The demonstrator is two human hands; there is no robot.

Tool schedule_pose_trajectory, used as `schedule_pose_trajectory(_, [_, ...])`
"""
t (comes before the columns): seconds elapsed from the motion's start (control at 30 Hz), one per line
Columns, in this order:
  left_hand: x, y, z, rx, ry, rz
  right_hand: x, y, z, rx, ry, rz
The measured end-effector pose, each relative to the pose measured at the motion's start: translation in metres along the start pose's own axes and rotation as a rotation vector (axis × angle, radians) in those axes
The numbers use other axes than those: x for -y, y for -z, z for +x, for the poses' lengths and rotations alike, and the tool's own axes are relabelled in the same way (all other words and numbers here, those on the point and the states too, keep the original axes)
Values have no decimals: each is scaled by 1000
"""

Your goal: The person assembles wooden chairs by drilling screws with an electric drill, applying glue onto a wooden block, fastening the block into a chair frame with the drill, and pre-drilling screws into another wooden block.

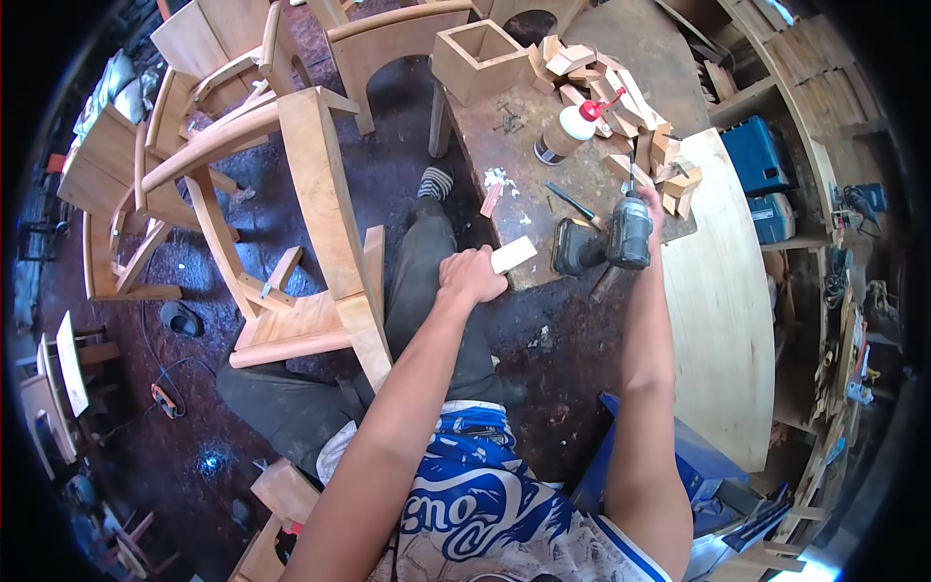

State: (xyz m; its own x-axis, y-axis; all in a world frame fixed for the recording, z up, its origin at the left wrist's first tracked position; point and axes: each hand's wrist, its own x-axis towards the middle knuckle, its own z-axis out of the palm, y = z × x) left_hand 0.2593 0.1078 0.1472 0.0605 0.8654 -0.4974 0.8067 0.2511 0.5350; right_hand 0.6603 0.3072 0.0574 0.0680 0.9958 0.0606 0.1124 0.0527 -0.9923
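My left hand (472, 275) is closed round a small pale wood block (514, 254), which sticks out past its fingers near the front corner of the low worktable (504, 136). At the table's right edge, my right hand (652, 215) touches the far side of a cordless drill (630, 233), whose bit points away from me; most of its fingers are hidden behind the drill. Between the hands lies a dark, slim tool (570, 201). A glue bottle (570, 133) with a red cap stands further back, near white glue smears (498, 181).
A wooden chair frame (325, 194) leans by my left leg, with more chairs (208, 58) behind. Wood offcuts (621, 92) and an open wooden box (478, 58) are on the table. A curved board (727, 320) stands at right, beside blue cases (754, 155).
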Motion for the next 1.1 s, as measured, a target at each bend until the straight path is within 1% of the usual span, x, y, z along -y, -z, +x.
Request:
schedule_pose_trajectory(0.03, [0, 1, -1, -2, -3, 3, 18, -2, -3, -3, 3, 2])
schedule_pose_trajectory(0.1, [0, 0, -3, -25, -16, -2, 71, 6, -9, -151, -222, -10])
schedule_pose_trajectory(0.13, [-1, 1, -5, -26, -22, 0, 102, -2, -17, -156, -218, -10])
schedule_pose_trajectory(0.2, [-2, 0, -8, -70, -42, 28, 164, -39, -41, -233, -214, 341])
schedule_pose_trajectory(0.23, [-1, 0, -7, -72, -45, 27, 179, -47, -45, -208, -206, 355])
schedule_pose_trajectory(0.27, [0, -1, -6, -80, -50, 87, 179, -45, -42, -206, -204, 355])
schedule_pose_trajectory(0.33, [2, 0, -5, -91, -48, 150, 170, -36, -26, -35, -252, 331])
schedule_pose_trajectory(0.37, [1, 2, -3, -87, -82, 217, 164, -30, -15, 67, -248, 313])
schedule_pose_trajectory(0.4, [0, 3, -1, -83, -117, 284, 159, -32, -4, 69, -247, 316])
schedule_pose_trajectory(0.43, [-2, 5, 0, -85, -116, 288, 157, -36, 6, 63, -245, 262])
schedule_pose_trajectory(0.47, [-5, 6, 1, -64, -159, 356, 155, -36, 12, 56, -243, 208])
schedule_pose_trajectory(0.5, [-7, 8, 2, -43, -202, 424, 180, -62, 1, -105, -297, 189])
schedule_pose_trajectory(0.6, [-5, 8, 2, -43, -221, 467, 178, -73, 16, -64, -346, 280])
schedule_pose_trajectory(0.67, [-2, 8, 1, -62, -234, 471, 177, -75, 21, -32, -354, 279])
schedule_pose_trajectory(0.77, [-1, 7, 2, -43, -244, 463, 174, -78, 26, -44, -370, 180])
schedule_pose_trajectory(0.93, [-10, 11, 5, 10, -267, 510, 175, -84, 28, -45, -361, 202])
schedule_pose_trajectory(1.1, [-10, 11, 4, 31, -241, 486, 173, -84, 34, -11, -371, 135])
